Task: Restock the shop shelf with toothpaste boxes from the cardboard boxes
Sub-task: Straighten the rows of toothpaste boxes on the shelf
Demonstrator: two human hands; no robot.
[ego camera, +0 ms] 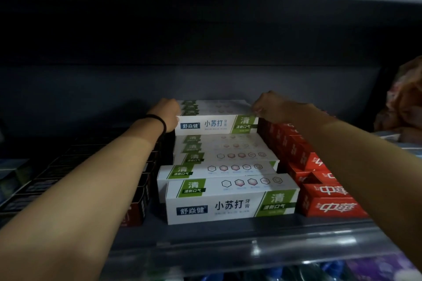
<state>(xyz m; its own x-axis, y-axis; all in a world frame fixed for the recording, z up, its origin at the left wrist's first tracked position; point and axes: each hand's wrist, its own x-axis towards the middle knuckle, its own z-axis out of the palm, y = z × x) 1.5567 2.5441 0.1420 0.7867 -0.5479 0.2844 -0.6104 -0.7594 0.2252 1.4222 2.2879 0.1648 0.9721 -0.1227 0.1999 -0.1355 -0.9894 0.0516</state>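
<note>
Two hands at the shelf's rear: left hand (167, 113) and right hand (271, 107) grip opposite ends of a raised block of white-and-green toothpaste boxes (217, 124), fingers curled round its ends. Below and in front, a row of the same boxes (230, 205) lies on the shelf (228, 244). Red toothpaste boxes (328, 201) just right; dark boxes (134, 207) left.

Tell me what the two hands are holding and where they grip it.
A white and green toothpaste box, raised at the back of the stack: left hand at its left end, right hand at its right end.
</note>
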